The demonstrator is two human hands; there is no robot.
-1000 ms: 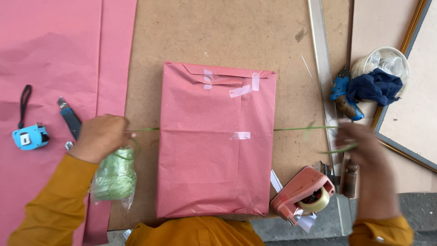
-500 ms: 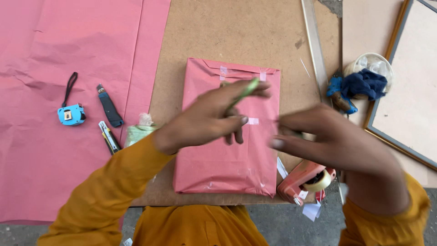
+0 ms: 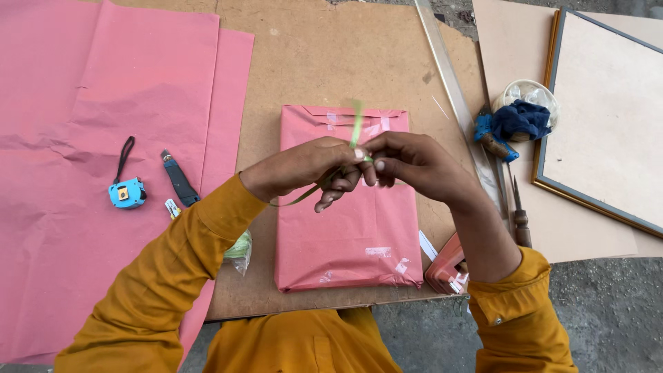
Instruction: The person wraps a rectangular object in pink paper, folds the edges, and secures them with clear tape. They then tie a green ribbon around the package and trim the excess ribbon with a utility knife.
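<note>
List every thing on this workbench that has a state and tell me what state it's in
Parcel: wrapped in pink paper, taped shut, lying flat.
Green strap: pinched by both hands above the parcel.
Left hand: closed on the strap.
Right hand: closed on the strap.
Tape measure: retracted, lying on the pink sheet.
Pink sheet: spread out, creased.
Picture frame: lying flat.

Hidden, blurred and cut off

My hands cover the pink parcel's [image 3: 345, 235] middle; green strip's [image 3: 356, 126] raised end blurs; tape dispenser [image 3: 445, 271] mostly behind my right forearm.
</note>
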